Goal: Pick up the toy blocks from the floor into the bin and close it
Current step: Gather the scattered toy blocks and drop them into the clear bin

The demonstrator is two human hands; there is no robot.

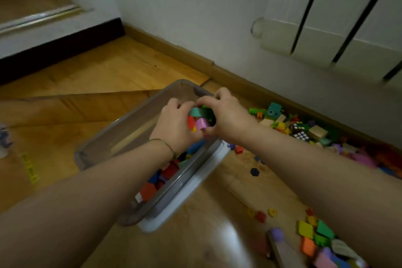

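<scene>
Over the far end of the bin, both hands cup one handful of blocks [201,118]. Left hand [174,124] grip is curled round its left side, right hand [226,115] grip is curled round its right side and top, and the fingertips nearly meet above. Both grips are clamped on the handful, which shows teal, green, red and pink pieces. A thin bracelet [167,146] sits on the left wrist. Below is the bin [139,119], clear grey plastic with its top open, standing on the wood floor [108,67]. Inside, near end, are stored blocks [152,189], mostly red, orange and blue; the far end is hidden by the hands. A white lid [191,191] lies along the bin's right side, touching or partly under it, cannot tell which. Right of the bin, a long scatter of loose blocks [280,125] runs along the skirting board, with a puzzle cube [301,135] among them. A dark hexagon piece [254,172] lies alone near the lid. More blocks [317,235] sit at lower right under the right forearm. A yellow-green piece [30,169] lies far left. A white radiator [326,39] hangs on the wall.
</scene>
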